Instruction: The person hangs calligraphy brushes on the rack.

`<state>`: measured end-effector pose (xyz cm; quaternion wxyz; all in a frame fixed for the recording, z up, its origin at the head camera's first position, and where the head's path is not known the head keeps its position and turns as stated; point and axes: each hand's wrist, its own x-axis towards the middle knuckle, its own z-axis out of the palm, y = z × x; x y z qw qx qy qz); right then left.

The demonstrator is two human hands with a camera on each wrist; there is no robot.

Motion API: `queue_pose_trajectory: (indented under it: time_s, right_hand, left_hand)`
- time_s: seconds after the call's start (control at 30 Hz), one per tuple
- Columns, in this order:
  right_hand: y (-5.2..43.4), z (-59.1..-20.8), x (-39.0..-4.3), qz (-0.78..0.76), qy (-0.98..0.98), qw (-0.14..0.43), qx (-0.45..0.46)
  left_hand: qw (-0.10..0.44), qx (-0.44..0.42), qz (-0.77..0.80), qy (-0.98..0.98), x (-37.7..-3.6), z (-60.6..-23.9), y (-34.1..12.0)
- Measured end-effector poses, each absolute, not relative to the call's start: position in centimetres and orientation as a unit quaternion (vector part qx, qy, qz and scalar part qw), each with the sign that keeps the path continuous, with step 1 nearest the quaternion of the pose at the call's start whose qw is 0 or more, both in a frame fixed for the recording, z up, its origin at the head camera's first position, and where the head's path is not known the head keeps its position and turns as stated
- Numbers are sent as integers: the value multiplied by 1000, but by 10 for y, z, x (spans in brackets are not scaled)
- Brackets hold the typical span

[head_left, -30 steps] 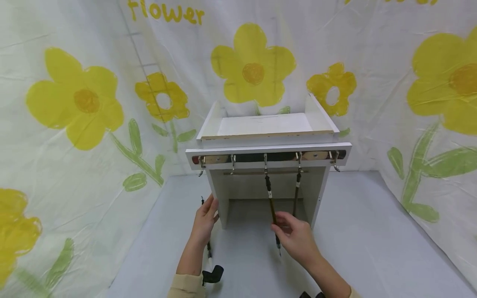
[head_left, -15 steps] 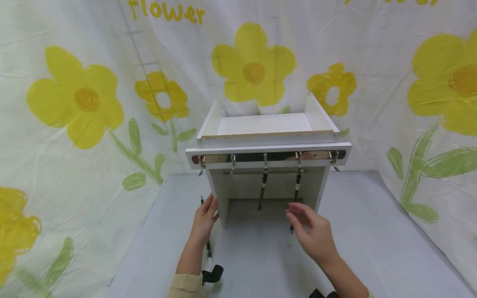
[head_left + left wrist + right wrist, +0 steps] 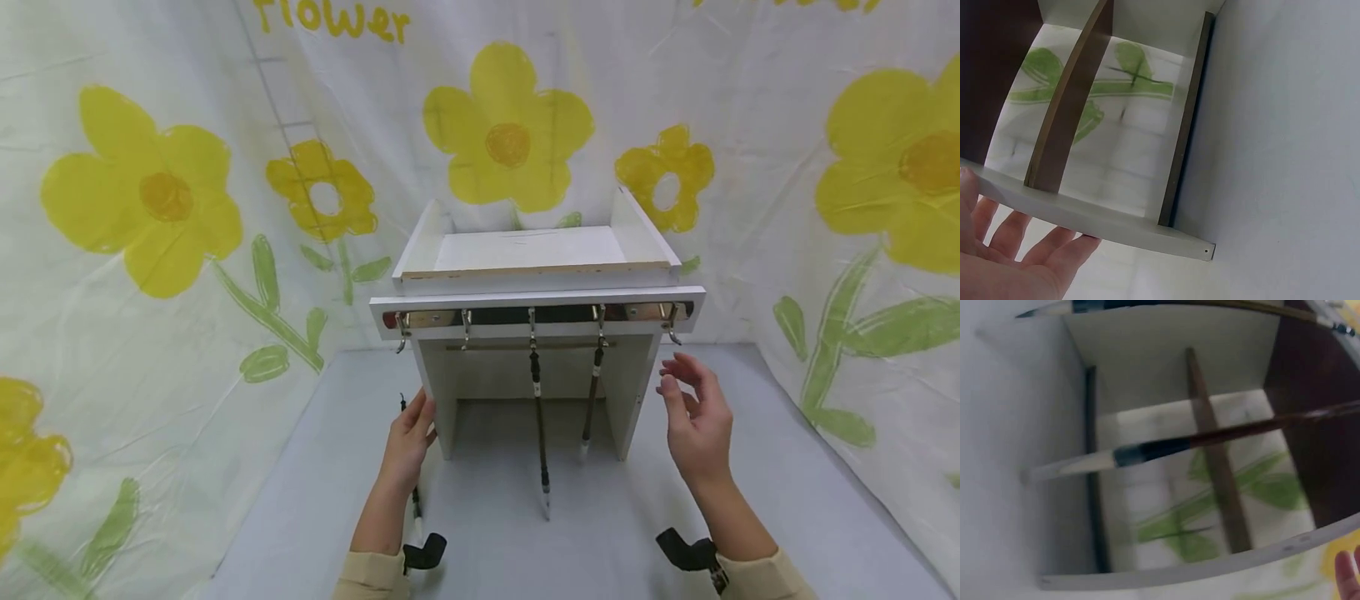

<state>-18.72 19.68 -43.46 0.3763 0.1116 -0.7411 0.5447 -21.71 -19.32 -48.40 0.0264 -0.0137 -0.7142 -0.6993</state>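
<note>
Right hand (image 3: pixel 696 417) farther from three brushes (image 3: pixel 540 423)

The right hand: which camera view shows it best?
The head view, because the right hand is visible whole, with nothing in front. The right wrist view shows only fingertips, at its edge; the left wrist view shows none.

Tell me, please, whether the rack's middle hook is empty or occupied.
Occupied: a calligraphy brush hangs from the middle hook, tip down.
</note>
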Motion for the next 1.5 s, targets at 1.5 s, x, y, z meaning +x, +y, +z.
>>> queue_pose_trajectory:
  time_s: [1.5]
  right_hand:
    - [202, -514, -211, 556, -805, 192, 77]
  left_hand:
    - [-26, 175, -442, -879, -198, -518, -231]
